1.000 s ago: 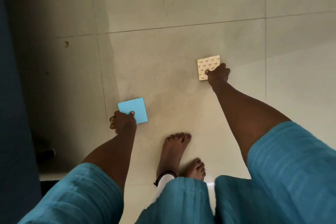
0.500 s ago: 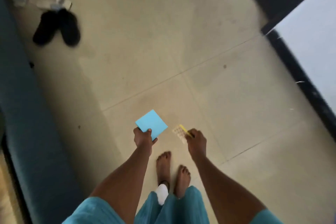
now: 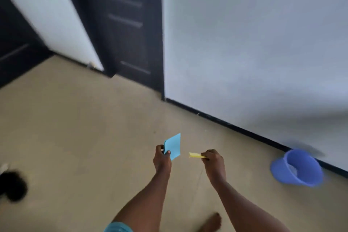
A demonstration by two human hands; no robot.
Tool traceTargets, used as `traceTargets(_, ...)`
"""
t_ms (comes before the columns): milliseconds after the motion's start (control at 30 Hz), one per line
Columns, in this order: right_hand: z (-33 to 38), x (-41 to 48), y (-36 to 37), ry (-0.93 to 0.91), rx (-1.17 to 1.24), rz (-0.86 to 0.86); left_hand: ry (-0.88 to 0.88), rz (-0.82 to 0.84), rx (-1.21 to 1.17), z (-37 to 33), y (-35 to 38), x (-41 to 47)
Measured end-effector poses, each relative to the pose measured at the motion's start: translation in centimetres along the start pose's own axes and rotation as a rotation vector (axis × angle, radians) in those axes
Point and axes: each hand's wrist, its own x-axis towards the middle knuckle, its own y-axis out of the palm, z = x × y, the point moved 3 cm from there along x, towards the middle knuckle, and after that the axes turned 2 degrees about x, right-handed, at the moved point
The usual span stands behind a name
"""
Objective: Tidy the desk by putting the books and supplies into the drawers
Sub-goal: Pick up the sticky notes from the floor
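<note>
Beige, smooth floor now meets a white wall and a dark panelled door, where half a second ago mostly tiles showed. Held out in mid-air, a flat square blue note pad is gripped at its lower corner by the left hand. Just beside it, the right hand pinches a thin yellow pad, now edge-on. A round blue plastic bucket lies tipped near the wall.

No legible text, label, brand, number or sign found. Checked blue note pad pinched between fingers of my left hand: visible face plain. Checked yellow pad gripped at fingertips of my right hand: turned edge-on, face hidden from me. Whole view motion-blurred.
</note>
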Motion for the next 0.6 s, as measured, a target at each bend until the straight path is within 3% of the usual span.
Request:
traceTargets(167,-3.9,3.5,-13.2,0.015,0.06,-0.23,0.285,0.122,0.239,-9.2,10.7,-4.5)
traceTargets(333,-10.3,6.0,-27.2,-0.04,-0.032,-0.408,0.555,0.32,0.423,-16.0,24.5,-12.2)
traceTargets(600,-21.8,4.8,-43.1,0.054,-0.205,-0.716,0.81,0.573,0.636,-19.2,43.4,-25.8)
